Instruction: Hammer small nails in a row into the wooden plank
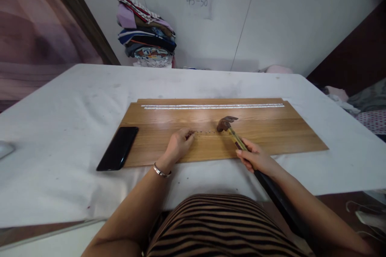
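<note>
My right hand (253, 156) grips a claw hammer (228, 123) by its yellowish and black handle. The rusty head rests on or just above a wood-grain board (280, 136); I cannot tell which. My left hand (180, 143), with a metal bracelet at the wrist, is pinched closed at the board's middle. Whatever its fingertips hold is too small to name. Between the fingertips and the hammer head runs a row of tiny dark specks (206, 132), too small to identify surely.
A black phone (118, 148) lies across the board's left end. Two thin white marked strips (211, 107) lie along its far side. The board is on a white-covered table (60, 128). Folded cloths (147, 36) are stacked by the wall. A pale object (5, 148) sits at far left.
</note>
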### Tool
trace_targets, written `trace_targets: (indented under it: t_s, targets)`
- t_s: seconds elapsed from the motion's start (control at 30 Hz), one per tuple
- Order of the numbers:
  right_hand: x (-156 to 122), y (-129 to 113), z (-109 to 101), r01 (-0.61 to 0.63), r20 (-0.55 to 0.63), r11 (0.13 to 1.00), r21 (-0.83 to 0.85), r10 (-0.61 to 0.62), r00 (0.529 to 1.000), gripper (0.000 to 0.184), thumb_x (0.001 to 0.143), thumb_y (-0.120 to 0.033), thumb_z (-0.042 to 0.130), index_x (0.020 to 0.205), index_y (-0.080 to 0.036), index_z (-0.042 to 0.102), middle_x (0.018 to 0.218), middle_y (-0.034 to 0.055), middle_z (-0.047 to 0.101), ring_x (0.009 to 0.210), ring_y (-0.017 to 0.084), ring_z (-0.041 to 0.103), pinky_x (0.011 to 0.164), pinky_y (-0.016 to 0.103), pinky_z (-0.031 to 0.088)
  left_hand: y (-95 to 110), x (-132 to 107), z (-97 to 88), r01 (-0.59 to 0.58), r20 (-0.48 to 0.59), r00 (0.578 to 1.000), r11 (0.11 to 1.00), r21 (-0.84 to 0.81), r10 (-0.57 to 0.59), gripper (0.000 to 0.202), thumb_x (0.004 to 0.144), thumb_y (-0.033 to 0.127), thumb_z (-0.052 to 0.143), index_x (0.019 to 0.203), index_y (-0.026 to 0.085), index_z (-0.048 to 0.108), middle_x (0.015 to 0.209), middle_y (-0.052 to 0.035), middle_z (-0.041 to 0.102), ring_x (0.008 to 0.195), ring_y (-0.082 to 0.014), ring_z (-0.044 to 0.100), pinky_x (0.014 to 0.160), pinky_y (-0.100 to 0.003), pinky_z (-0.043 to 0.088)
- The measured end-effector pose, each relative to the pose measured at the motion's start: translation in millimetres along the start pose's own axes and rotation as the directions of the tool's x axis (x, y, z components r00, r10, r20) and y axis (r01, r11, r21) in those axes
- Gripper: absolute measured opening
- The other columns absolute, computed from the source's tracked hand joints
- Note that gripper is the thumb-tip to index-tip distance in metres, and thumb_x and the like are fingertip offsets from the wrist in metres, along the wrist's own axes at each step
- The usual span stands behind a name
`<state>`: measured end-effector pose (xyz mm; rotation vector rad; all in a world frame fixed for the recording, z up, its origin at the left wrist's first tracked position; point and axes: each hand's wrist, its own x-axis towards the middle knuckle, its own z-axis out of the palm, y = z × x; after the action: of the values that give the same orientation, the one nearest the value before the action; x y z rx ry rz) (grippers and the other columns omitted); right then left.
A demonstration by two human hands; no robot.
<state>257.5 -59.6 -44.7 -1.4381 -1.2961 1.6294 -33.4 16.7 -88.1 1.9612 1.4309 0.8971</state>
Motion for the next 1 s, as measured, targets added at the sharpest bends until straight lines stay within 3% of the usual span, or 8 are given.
trace_targets:
  t_s: [0.23, 0.5, 0.6, 0.83, 1.0]
  targets:
    - [0, 1, 2, -0.01, 0.023, 1.0, 0.013, 0.009, 1.0, 0.039, 0.084, -0.038, 0.062, 0.117, -0.022, 0.049, 0.053, -0.01, 0.044, 0.036, 0.007, 0.035, 0.031, 0.017, 0.032, -1, 0, 0.7, -0.002, -0.014, 1.0, 1.0, 0.003, 0.002, 0.018, 0.085, 0.022, 0.053, 0.092, 0.02, 0.07, 0.084, -0.0021, 0.074, 0.075, -0.015, 0.067, 0.067, -0.025, 0.05]
    - [2, -7, 1, 0.02, -0.044, 0.998, 0.063, -0.018, 0.999, 0.034, 0.08, -0.037, 0.065, 0.105, -0.022, 0.048, 0.053, -0.0111, 0.044, 0.034, 0.005, 0.034, 0.031, 0.017, 0.031, -5, 1, 2.4, -0.005, -0.018, 1.0, 1.0, -0.003, 0.005, 0.017, 0.085, 0.025, 0.054, 0.089, 0.02, 0.069, 0.079, -0.0012, 0.073, 0.074, -0.0148, 0.066, 0.066, -0.024, 0.051]
    - [8, -6, -4, 0.038, -0.045, 0.992, 0.119, -0.033, 0.998, 0.04, 0.076, -0.04, 0.068, 0.104, -0.023, 0.045, 0.053, -0.012, 0.046, 0.033, 0.005, 0.033, 0.03, 0.017, 0.033, -4, 1, 0.7, 0.008, -0.016, 1.0, 1.0, -0.024, -0.008, 0.017, 0.084, 0.027, 0.054, 0.087, 0.02, 0.069, 0.078, -0.0012, 0.073, 0.071, -0.0141, 0.065, 0.064, -0.023, 0.049]
    - [22, 3, -34, 0.068, -0.02, 0.969, 0.237, -0.065, 0.998, 0.043, 0.067, -0.041, 0.074, 0.094, -0.023, 0.046, 0.054, -0.0112, 0.044, 0.033, 0.004, 0.033, 0.029, 0.018, 0.029, 7, 0, -5.4, 0.041, -0.024, 0.999, 0.993, -0.108, -0.044, 0.017, 0.082, 0.032, 0.057, 0.076, 0.018, 0.065, 0.066, 0.002, 0.065, 0.06, -0.0106, 0.056, 0.055, -0.02, 0.041]
    - [35, 12, -64, 0.09, 0.012, 0.952, 0.294, -0.097, 0.995, 0.043, 0.071, -0.04, 0.067, 0.107, -0.023, 0.052, 0.06, -0.0086, 0.04, 0.038, 0.006, 0.027, 0.033, 0.019, 0.024, 35, 2, -11.9, -0.018, 0.055, 0.998, 0.984, -0.178, 0.028, 0.017, 0.083, 0.033, 0.058, 0.075, 0.018, 0.063, 0.063, 0.0022, 0.059, 0.059, -0.0099, 0.052, 0.054, -0.021, 0.039]
